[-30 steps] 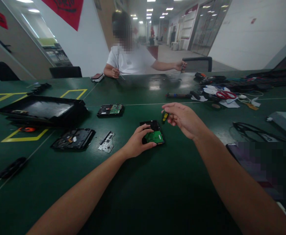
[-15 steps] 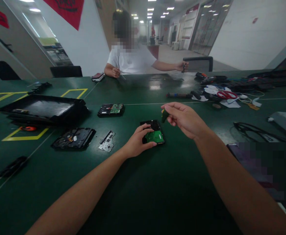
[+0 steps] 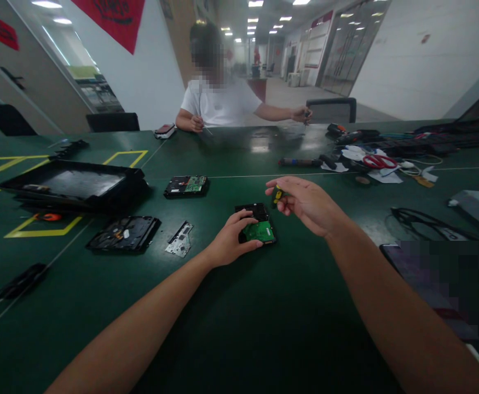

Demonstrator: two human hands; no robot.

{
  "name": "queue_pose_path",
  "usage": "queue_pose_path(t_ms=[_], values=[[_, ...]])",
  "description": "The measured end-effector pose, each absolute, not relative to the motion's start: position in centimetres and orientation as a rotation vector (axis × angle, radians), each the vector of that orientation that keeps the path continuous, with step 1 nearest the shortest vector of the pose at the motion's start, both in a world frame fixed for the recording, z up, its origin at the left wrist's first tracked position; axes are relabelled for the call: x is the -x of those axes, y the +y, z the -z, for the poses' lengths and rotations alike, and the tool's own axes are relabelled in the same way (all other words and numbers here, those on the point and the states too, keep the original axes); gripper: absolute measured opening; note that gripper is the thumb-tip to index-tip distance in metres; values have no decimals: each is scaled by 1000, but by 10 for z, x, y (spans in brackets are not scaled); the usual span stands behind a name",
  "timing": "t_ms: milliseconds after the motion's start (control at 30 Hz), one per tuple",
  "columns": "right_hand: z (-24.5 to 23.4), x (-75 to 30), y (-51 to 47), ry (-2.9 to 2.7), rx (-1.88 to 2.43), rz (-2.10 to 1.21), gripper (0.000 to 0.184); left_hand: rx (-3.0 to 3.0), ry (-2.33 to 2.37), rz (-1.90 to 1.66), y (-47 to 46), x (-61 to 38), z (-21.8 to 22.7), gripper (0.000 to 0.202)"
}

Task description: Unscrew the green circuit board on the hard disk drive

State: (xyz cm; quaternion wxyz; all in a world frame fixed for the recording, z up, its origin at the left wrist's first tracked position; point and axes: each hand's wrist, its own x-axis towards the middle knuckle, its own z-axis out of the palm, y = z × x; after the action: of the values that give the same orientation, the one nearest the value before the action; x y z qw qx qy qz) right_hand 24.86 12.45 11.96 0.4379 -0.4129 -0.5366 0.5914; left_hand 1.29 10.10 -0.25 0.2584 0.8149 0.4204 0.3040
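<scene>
A hard drive with a green circuit board facing up lies on the table in front of me. My left hand grips it from the left, thumb at the near edge and fingers over the top. Just right of and above the drive, my right hand pinches a short black-and-yellow screwdriver; its shaft cannot be made out. To the left lie a loose circuit board, an opened drive and, farther back, another hard drive.
A black tray-like casing stands at left, an orange object beside it. Red-handled scissors, papers and cables are heaped at back right. A black cable lies at right. Across the table sits a person in a white shirt.
The screwdriver has turned in my right hand, so its yellow part now shows. That hand has shifted slightly left and down. My left hand stays on the hard drive.
</scene>
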Motion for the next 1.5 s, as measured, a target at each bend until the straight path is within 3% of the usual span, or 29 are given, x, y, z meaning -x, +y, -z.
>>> queue_pose_path(t_ms=[833, 1500], values=[[-113, -251, 132, -1298, 1110, -1269, 13, -2196, 1137, -838, 101, -13, 3, 57], [-118, -247, 126, -1256, 1078, -1417, 13, -2203, 1138, -830, 102, -13, 4, 58]])
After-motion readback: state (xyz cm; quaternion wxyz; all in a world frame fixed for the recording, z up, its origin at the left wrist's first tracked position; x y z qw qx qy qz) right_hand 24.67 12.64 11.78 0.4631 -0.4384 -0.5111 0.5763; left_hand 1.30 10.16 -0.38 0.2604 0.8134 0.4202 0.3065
